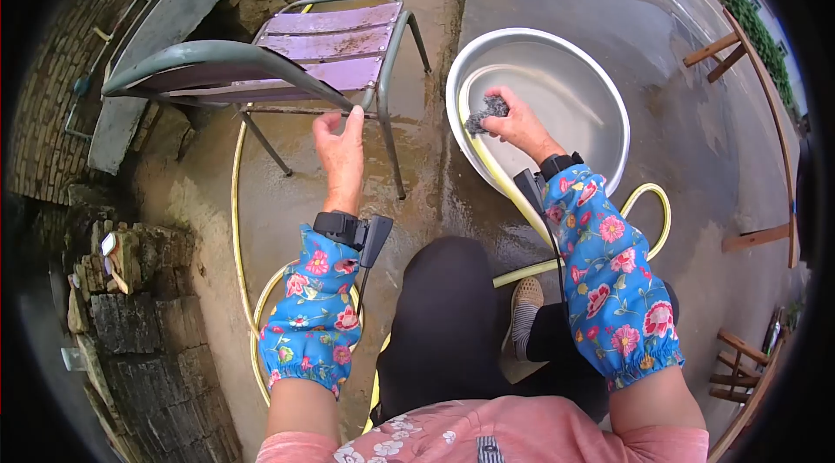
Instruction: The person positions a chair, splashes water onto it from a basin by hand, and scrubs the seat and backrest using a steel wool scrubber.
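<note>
My right hand (524, 128) grips a dark grey steel wool scrubber (489, 112) over the left side of a wide metal basin (622, 119). Shallow water seems to lie in the basin. A yellow hose (497, 171) hangs over the basin's rim, just under that hand. On the left stands a metal-framed chair (335, 41) with purple slats, wet and stained with dirt. My left hand (339, 154) has its fingers curled at the near end of the chair's tube frame, the thumb pointing up against it. The fingertips are partly hidden.
Wet concrete ground (435, 193) surrounds the chair and basin. More of the hose (237, 228) loops along the left and behind my legs. A stacked brick pile (143, 324) and a stone slab (174, 36) are at left. Wooden frames (761, 237) stand at right.
</note>
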A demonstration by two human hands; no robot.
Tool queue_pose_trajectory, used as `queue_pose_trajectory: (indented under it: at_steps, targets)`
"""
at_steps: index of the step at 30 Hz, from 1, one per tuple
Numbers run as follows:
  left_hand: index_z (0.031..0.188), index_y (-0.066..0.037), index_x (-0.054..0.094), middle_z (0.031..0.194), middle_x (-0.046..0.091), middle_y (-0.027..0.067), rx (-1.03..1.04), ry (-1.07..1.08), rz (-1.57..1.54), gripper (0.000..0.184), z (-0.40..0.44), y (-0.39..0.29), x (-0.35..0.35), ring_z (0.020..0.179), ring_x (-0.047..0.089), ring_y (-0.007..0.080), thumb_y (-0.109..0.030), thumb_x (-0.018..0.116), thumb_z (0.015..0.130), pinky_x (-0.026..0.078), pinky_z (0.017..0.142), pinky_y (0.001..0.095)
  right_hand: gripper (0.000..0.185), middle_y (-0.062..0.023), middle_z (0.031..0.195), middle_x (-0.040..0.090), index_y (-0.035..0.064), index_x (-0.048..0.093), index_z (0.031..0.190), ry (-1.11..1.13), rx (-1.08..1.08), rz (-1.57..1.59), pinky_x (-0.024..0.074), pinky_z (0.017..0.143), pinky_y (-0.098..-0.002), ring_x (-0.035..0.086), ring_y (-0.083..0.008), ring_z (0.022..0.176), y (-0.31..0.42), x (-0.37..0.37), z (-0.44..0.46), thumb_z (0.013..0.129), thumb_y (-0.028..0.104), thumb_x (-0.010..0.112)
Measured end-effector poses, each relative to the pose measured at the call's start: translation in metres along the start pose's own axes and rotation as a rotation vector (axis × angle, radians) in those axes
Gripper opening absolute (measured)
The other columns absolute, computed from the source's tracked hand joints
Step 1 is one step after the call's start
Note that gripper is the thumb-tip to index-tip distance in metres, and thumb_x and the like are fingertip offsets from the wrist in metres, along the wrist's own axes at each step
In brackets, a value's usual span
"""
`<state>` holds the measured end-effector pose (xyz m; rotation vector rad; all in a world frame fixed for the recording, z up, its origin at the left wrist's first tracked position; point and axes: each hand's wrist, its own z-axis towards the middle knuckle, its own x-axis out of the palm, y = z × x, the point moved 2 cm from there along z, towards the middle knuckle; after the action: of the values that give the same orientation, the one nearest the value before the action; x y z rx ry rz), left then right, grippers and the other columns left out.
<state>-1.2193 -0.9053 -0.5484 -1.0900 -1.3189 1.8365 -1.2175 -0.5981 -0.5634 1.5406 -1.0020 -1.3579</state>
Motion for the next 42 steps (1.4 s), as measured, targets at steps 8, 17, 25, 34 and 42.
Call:
queue_pose_trajectory:
  at_steps: [8,17,25,34,42]
  targets:
    - [0.112,0.005,0.041,0.101,0.053,0.0117,0.088,-0.186,-0.156,0.055,0.028,-0.045,0.018,0.094,0.051,0.0179,-0.019,0.077,0.077,0.043,0.083,0.0318,0.056,-0.0196,0.102,0.063,0.0020,0.045,0.120,-0.393,0.434,-0.610,0.0469,0.089,-0.0360,0.062,-0.0315,0.097,-0.252,-0.103,0.011,0.074,0.018,0.071]
    - [0.115,0.001,0.031,0.099,0.054,0.0132,-0.031,-0.267,-0.469,0.055,0.013,-0.051,0.002,0.074,0.060,0.0161,-0.003,0.071,0.077,0.052,0.064,0.0276,0.061,-0.0059,0.098,0.056,0.0086,0.035,0.138,0.332,-0.062,0.275,0.0516,0.066,-0.0265,0.057,-0.0124,0.077,0.020,-0.006,0.074,0.084,0.009,0.064]
    - [0.093,-0.003,0.052,0.069,0.056,0.0056,-0.041,-0.305,-0.479,0.020,-0.049,-0.055,-0.088,0.059,0.058,0.0168,-0.011,0.068,0.083,0.051,0.060,0.0321,0.075,-0.0181,0.110,0.052,0.0056,0.034,0.138,0.193,-0.855,-0.400,0.0456,0.089,-0.0425,0.054,-0.0355,0.103,0.105,0.182,0.035,0.072,0.008,0.070]
    - [0.084,-0.004,0.053,0.060,0.050,0.0045,-0.026,-0.563,-0.420,0.020,-0.096,-0.053,-0.125,0.055,0.054,0.0171,-0.021,0.060,0.091,0.047,0.058,0.0324,0.025,-0.0220,0.103,0.057,0.0105,0.055,0.108,0.295,-0.841,-0.836,0.0515,0.074,-0.0450,0.063,-0.0374,0.086,0.098,0.179,0.116,0.083,0.008,0.050]
    - [0.078,-0.003,0.048,0.059,0.045,0.0054,0.025,-0.694,-0.305,0.030,-0.096,-0.038,-0.126,0.050,0.049,0.0173,-0.027,0.051,0.095,0.043,0.048,0.0309,0.058,-0.0181,0.115,0.050,0.0086,0.046,0.124,0.165,-0.849,-0.560,0.0466,0.088,-0.0456,0.054,-0.0399,0.106,0.092,0.147,0.136,0.074,0.017,0.074]
